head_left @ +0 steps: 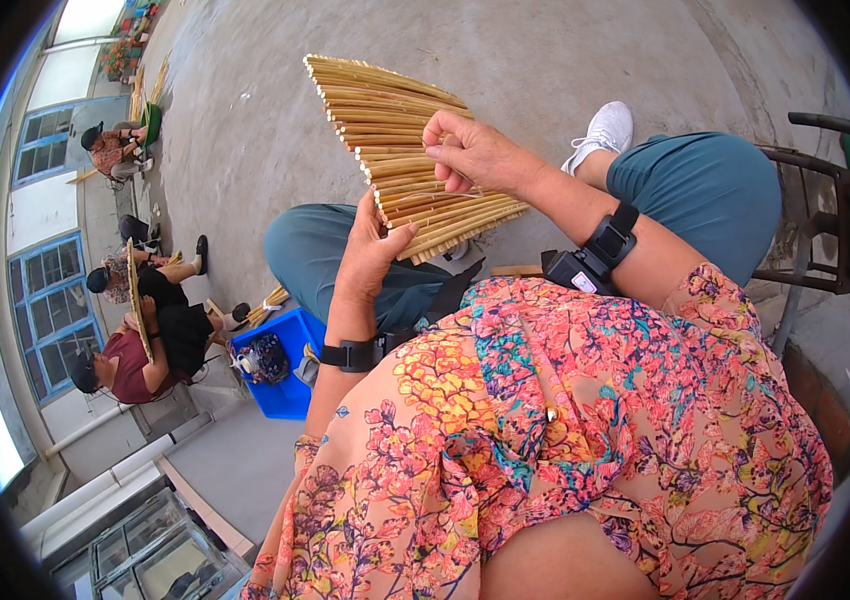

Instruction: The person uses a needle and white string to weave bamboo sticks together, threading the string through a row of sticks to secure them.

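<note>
A fan-shaped mat of pale bamboo strips (385, 110) is held up above my lap, its strips spreading toward the upper left. My left hand (370, 245) grips its lower edge from beneath, thumb against the strip ends. From above, my right hand (475, 150) pinches the strips near the mat's right side. Both wrists wear black bands, the right one with a small black device (585, 262). My legs in teal trousers (705, 180) lie below the mat, and a white shoe (600, 130) rests on the concrete ground.
A blue plastic crate (290, 385) with a bundle inside stands at my left. Several other people (135, 345) sit along the building wall at left, one holding a bamboo mat. A dark metal chair frame (830, 210) is at right. Loose bamboo strips (270, 300) lie beside the crate.
</note>
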A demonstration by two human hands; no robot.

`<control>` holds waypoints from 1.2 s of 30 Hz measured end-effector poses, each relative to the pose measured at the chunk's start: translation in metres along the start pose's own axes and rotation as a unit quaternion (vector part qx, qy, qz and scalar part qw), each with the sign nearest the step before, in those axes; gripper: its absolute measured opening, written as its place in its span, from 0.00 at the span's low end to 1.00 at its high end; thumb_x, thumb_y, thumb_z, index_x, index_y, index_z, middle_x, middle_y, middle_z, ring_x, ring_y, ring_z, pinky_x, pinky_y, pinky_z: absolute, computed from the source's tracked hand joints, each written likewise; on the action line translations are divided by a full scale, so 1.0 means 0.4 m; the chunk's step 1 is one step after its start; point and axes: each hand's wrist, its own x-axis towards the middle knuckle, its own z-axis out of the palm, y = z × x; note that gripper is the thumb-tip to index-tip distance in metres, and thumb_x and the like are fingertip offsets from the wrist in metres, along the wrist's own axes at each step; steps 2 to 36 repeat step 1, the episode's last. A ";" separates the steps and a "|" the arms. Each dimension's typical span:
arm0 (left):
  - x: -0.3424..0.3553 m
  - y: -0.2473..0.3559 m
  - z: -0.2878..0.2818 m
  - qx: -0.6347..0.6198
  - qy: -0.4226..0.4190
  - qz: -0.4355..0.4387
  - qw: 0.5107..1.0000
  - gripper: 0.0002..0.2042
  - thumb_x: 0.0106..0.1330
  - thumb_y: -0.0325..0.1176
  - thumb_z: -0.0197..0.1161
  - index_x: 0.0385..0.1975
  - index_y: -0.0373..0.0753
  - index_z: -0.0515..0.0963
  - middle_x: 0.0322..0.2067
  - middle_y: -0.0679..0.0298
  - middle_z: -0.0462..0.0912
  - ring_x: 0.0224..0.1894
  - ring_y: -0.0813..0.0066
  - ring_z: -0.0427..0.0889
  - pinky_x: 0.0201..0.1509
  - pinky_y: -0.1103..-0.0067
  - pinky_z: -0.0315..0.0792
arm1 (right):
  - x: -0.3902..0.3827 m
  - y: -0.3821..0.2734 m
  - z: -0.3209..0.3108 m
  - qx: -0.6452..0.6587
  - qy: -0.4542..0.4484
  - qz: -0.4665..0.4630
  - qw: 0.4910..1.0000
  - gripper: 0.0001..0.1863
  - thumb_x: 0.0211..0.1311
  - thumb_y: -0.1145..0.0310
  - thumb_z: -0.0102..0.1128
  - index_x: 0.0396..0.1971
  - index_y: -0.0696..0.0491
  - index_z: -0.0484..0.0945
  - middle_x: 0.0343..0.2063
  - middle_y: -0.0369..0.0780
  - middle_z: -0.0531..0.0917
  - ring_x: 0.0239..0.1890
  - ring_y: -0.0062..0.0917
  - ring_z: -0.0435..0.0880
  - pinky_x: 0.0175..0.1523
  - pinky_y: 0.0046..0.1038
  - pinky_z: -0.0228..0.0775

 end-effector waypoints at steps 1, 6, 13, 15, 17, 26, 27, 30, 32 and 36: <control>0.000 -0.007 -0.005 0.001 -0.003 0.002 1.000 0.33 0.55 0.29 0.62 0.60 0.32 0.56 0.54 0.57 0.69 0.56 0.70 0.69 0.61 0.75 0.60 | -0.005 -0.015 0.009 -0.026 -0.025 0.038 0.999 0.08 0.64 0.67 0.51 0.41 0.49 0.68 0.25 0.35 0.78 0.24 0.14 0.78 0.29 0.16 0.72; 0.000 -0.007 -0.005 0.001 -0.003 0.002 1.000 0.33 0.55 0.29 0.62 0.60 0.32 0.56 0.54 0.57 0.69 0.56 0.70 0.69 0.61 0.75 0.60 | -0.005 -0.015 0.009 -0.026 -0.025 0.038 0.999 0.08 0.64 0.67 0.51 0.41 0.49 0.68 0.25 0.35 0.78 0.24 0.14 0.78 0.29 0.16 0.72; 0.000 -0.007 -0.005 0.001 -0.003 0.002 1.000 0.33 0.55 0.29 0.62 0.60 0.32 0.56 0.54 0.57 0.69 0.56 0.70 0.69 0.61 0.75 0.60 | -0.005 -0.015 0.009 -0.026 -0.025 0.038 0.999 0.08 0.64 0.67 0.51 0.41 0.49 0.68 0.25 0.35 0.78 0.24 0.14 0.78 0.29 0.16 0.72; 0.000 -0.007 -0.005 0.001 -0.003 0.002 1.000 0.33 0.55 0.29 0.62 0.60 0.32 0.56 0.54 0.57 0.69 0.56 0.70 0.69 0.61 0.75 0.60 | -0.005 -0.015 0.009 -0.026 -0.025 0.038 0.999 0.08 0.64 0.67 0.51 0.41 0.49 0.68 0.25 0.35 0.78 0.24 0.14 0.78 0.29 0.16 0.72; 0.000 -0.007 -0.005 0.001 -0.003 0.002 1.000 0.33 0.55 0.29 0.62 0.60 0.32 0.56 0.54 0.57 0.69 0.56 0.70 0.69 0.61 0.75 0.60 | -0.005 -0.015 0.009 -0.026 -0.025 0.038 0.999 0.08 0.64 0.67 0.51 0.41 0.49 0.68 0.25 0.35 0.78 0.24 0.14 0.78 0.29 0.16 0.72; 0.000 -0.007 -0.005 0.001 -0.003 0.002 1.000 0.33 0.55 0.29 0.62 0.60 0.32 0.56 0.54 0.57 0.69 0.56 0.70 0.69 0.61 0.75 0.60 | -0.005 -0.015 0.009 -0.026 -0.025 0.038 0.999 0.08 0.64 0.67 0.51 0.41 0.49 0.68 0.25 0.35 0.78 0.24 0.14 0.78 0.29 0.16 0.72; 0.000 -0.007 -0.005 0.001 -0.003 0.002 1.000 0.33 0.55 0.29 0.62 0.60 0.32 0.56 0.54 0.57 0.69 0.56 0.70 0.69 0.61 0.75 0.60 | -0.005 -0.015 0.009 -0.026 -0.025 0.038 0.999 0.08 0.64 0.67 0.51 0.41 0.49 0.68 0.25 0.35 0.78 0.24 0.14 0.78 0.29 0.16 0.72; 0.000 -0.007 -0.005 0.001 -0.003 0.002 1.000 0.33 0.55 0.29 0.62 0.60 0.32 0.56 0.54 0.57 0.69 0.56 0.70 0.69 0.61 0.75 0.60 | -0.005 -0.015 0.009 -0.026 -0.025 0.038 0.999 0.08 0.64 0.67 0.51 0.41 0.49 0.68 0.25 0.35 0.78 0.24 0.14 0.78 0.29 0.16 0.72; 0.000 -0.007 -0.005 0.001 -0.003 0.002 1.000 0.33 0.55 0.29 0.62 0.60 0.32 0.56 0.54 0.57 0.69 0.56 0.70 0.69 0.61 0.75 0.60 | -0.005 -0.015 0.009 -0.026 -0.025 0.038 0.999 0.08 0.64 0.67 0.51 0.41 0.49 0.68 0.25 0.35 0.78 0.24 0.14 0.78 0.29 0.16 0.72; 0.000 -0.007 -0.005 0.001 -0.003 0.002 1.000 0.33 0.55 0.29 0.62 0.60 0.32 0.56 0.54 0.57 0.69 0.56 0.70 0.69 0.61 0.75 0.60 | -0.005 -0.015 0.009 -0.026 -0.025 0.038 0.999 0.08 0.64 0.67 0.51 0.41 0.49 0.68 0.25 0.35 0.78 0.24 0.14 0.78 0.29 0.16 0.72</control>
